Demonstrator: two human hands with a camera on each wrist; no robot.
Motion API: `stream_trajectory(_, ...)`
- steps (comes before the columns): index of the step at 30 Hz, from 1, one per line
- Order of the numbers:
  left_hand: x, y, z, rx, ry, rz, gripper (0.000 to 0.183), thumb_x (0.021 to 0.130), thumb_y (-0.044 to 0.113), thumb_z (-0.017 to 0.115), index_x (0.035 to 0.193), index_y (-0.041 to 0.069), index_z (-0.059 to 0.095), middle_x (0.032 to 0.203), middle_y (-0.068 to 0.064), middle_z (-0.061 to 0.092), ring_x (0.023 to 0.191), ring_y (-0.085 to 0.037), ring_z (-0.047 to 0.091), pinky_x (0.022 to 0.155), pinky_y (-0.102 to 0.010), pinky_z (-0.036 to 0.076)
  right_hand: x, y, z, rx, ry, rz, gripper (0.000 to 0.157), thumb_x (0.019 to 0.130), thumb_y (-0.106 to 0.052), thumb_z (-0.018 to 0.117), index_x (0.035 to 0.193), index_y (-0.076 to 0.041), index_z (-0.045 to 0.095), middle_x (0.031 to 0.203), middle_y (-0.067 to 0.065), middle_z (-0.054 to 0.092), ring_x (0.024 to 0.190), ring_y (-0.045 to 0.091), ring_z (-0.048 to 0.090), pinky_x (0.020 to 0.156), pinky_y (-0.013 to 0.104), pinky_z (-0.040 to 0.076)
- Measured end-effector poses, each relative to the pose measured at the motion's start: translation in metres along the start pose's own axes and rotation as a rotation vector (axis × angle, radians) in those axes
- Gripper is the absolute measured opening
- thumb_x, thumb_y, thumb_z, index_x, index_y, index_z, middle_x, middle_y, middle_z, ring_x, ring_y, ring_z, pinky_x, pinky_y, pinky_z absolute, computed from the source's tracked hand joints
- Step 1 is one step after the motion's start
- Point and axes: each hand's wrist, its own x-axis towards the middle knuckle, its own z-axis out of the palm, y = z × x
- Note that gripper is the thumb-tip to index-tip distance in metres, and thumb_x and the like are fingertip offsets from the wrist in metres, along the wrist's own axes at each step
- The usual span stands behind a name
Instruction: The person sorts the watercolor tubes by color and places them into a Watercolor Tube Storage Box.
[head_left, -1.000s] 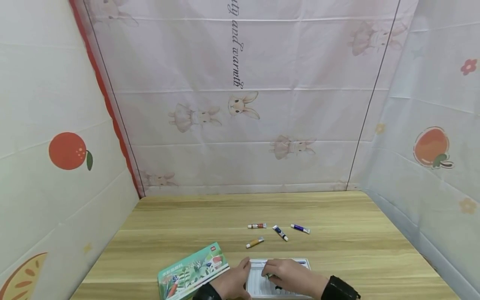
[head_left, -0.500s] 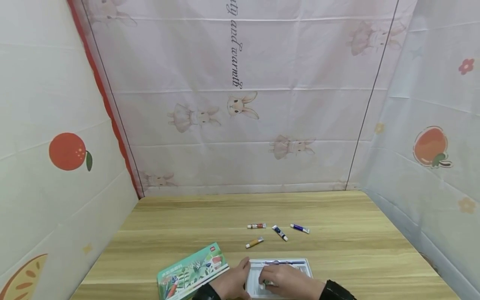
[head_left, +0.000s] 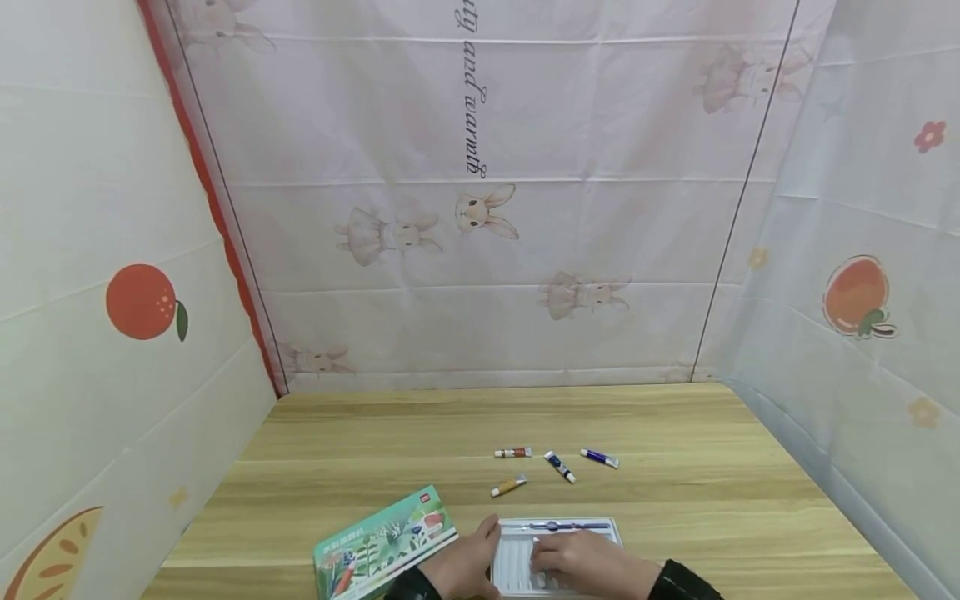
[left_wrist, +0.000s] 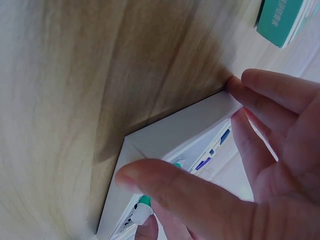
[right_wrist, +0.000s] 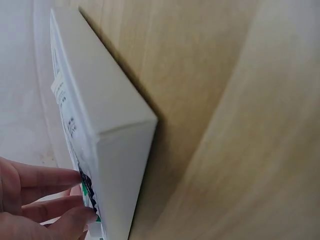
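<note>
Gripping a shallow white tray (left_wrist: 187, 122) by its left side with the left hand (head_left: 467, 562), thumb and fingers against the wall, at the bottom centre of the head view. Pinching a green paint tube (left_wrist: 144, 201) between right-hand fingertips, over the inside of that tray; with the right hand (head_left: 581, 560) covering most of the tube from the head camera, but with a white cap showing at the bottom of the left wrist view. Cannot tell whether the tube touches the tray floor. Can see a slim dark brush-like stick (head_left: 570, 526) along the tray's upper edge. Can count four more paint tubes on the wooden table (head_left: 375, 433), above the tray in the frame: reddish-brown (head_left: 513, 452), ochre (head_left: 509, 486) below it, dark blue (head_left: 559, 467) slanting in the middle, purple (head_left: 600, 457) to the right. Can also see a teal printed box (head_left: 386, 537), tilted, at lower left, just beside the left hand.
</note>
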Motion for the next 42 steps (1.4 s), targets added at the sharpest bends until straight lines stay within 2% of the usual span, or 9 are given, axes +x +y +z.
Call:
stream_trajectory(8,-0.001,-0.004,0.000,-0.034,-0.001,0.042,0.076,0.068,0.027,0.065,0.127,0.000,0.027,0.131,-0.010,0.020,0.042,-0.013,0.040,0.042,-0.025,0.031,-0.002,0.000,-0.002,0.033,-0.001,-0.018,0.020,0.075,-0.014,0.058,0.094,-0.016,0.062,0.095,-0.008,0.054,0.089,-0.004,0.046,0.071,0.008,0.035)
stream_trajectory(15,0.001,-0.002,0.001,0.051,0.008,0.002,0.078,0.065,0.033,0.067,0.126,0.002,0.029,0.130,-0.005,0.022,0.044,-0.012,0.041,0.044,-0.023,0.033,0.000,0.002,-0.001,0.002,0.013,-0.009,0.014,0.076,-0.017,0.057,0.089,-0.018,0.064,0.092,-0.009,0.055,0.087,-0.004,0.046,0.072,0.009,0.035)
stream_trajectory(19,0.001,-0.001,0.000,0.049,0.007,-0.020,0.080,0.064,0.033,0.067,0.126,0.003,0.028,0.129,-0.004,0.023,0.044,-0.013,0.041,0.043,-0.024,0.032,0.002,0.001,-0.001,-0.023,0.009,-0.014,0.013,0.076,-0.019,0.057,0.087,-0.018,0.065,0.091,-0.009,0.055,0.086,-0.003,0.046,0.072,0.010,0.035)
stream_trajectory(24,0.001,-0.001,0.000,0.055,0.002,-0.010,0.080,0.064,0.033,0.067,0.127,0.003,0.028,0.129,-0.004,0.022,0.044,-0.012,0.041,0.044,-0.023,0.032,0.003,-0.001,-0.003,0.025,-0.024,0.038,0.013,0.077,-0.018,0.056,0.087,-0.020,0.064,0.091,-0.010,0.053,0.085,-0.004,0.044,0.071,0.010,0.036)
stream_trajectory(29,0.002,-0.002,0.001,0.073,0.005,0.003,0.079,0.065,0.033,0.067,0.126,0.001,0.028,0.129,-0.007,0.022,0.048,-0.010,0.042,0.048,-0.022,0.035,0.005,0.007,-0.004,0.077,0.023,0.086,0.012,0.076,-0.014,0.058,0.086,-0.018,0.064,0.089,-0.009,0.054,0.082,-0.005,0.046,0.069,0.010,0.037)
stream_trajectory(33,0.003,-0.003,0.002,0.064,0.002,-0.011,0.079,0.065,0.033,0.067,0.126,0.002,0.029,0.130,-0.007,0.022,0.049,-0.010,0.043,0.048,-0.023,0.035,0.003,0.032,-0.008,0.053,0.124,0.218,0.016,0.071,-0.005,0.061,0.084,-0.014,0.063,0.087,-0.005,0.055,0.079,0.002,0.050,0.066,0.012,0.039)
stream_trajectory(38,0.004,-0.002,0.002,0.050,0.002,-0.044,0.079,0.063,0.032,0.068,0.126,0.004,0.030,0.131,-0.005,0.022,0.047,-0.013,0.043,0.047,-0.024,0.034,-0.007,0.077,-0.014,-0.118,0.259,0.498,0.028,0.062,0.007,0.064,0.087,-0.007,0.061,0.086,0.003,0.053,0.077,0.014,0.050,0.062,0.025,0.043)
stream_trajectory(42,0.004,-0.002,0.002,0.073,-0.001,-0.033,0.078,0.064,0.034,0.067,0.126,0.004,0.030,0.130,-0.004,0.022,0.047,-0.012,0.043,0.046,-0.023,0.034,-0.019,0.103,-0.016,-0.172,0.284,0.696,0.031,0.061,0.007,0.063,0.089,-0.004,0.059,0.084,0.005,0.052,0.076,0.019,0.050,0.059,0.030,0.042)
